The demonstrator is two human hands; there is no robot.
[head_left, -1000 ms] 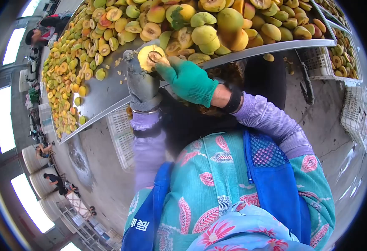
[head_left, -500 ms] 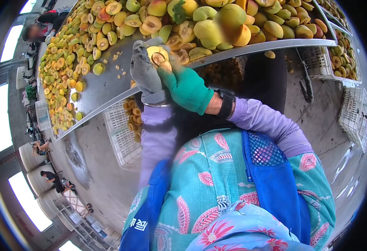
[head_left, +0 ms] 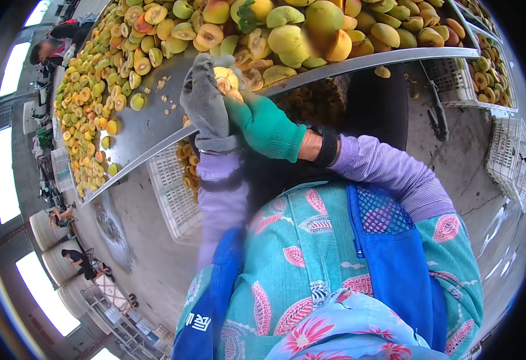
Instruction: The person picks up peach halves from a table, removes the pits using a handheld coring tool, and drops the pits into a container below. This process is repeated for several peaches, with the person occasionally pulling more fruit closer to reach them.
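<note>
Peach half (head_left: 225, 77), one, clasped between left hand (head_left: 206, 105), right hand (head_left: 264, 123); both gloved.

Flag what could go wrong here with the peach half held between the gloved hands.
1. The right hand presses into the peach half cupped in the left hand; a slip might jab the grey glove's palm.
2. The grip sits over the table edge, so a dropped half could miss the white crate below.

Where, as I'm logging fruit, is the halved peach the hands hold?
Upper centre of the head view: the halved peach sits in the grey-gloved left hand, green-gloved right hand on it, at the metal table's edge.
</note>
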